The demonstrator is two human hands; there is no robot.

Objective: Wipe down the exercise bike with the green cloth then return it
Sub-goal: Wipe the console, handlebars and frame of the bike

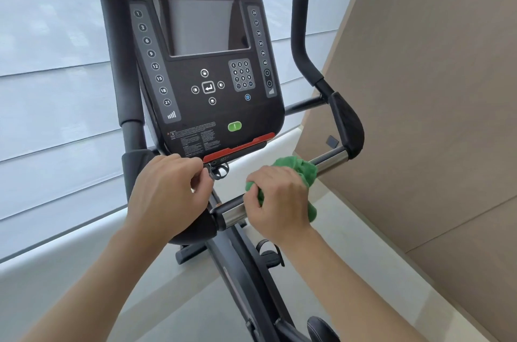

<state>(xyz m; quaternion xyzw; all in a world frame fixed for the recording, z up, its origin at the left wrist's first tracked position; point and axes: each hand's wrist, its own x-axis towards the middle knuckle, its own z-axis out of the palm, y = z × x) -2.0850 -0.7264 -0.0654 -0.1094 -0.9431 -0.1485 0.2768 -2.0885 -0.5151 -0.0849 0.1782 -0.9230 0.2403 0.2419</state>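
The exercise bike's black console with a dark screen fills the upper middle. Below it a chrome handlebar runs down-left toward the frame. My right hand grips the green cloth, bunched around that bar near its middle. My left hand sits on the black padded grip at the bar's left end, fingers curled just under the console's red lower edge, close to a small black fitting. What the left fingers hold is hidden.
Black upright handles rise on both sides of the console. A beige wall panel stands close on the right, a blind-covered window on the left. The bike's frame post and a pedal lie below.
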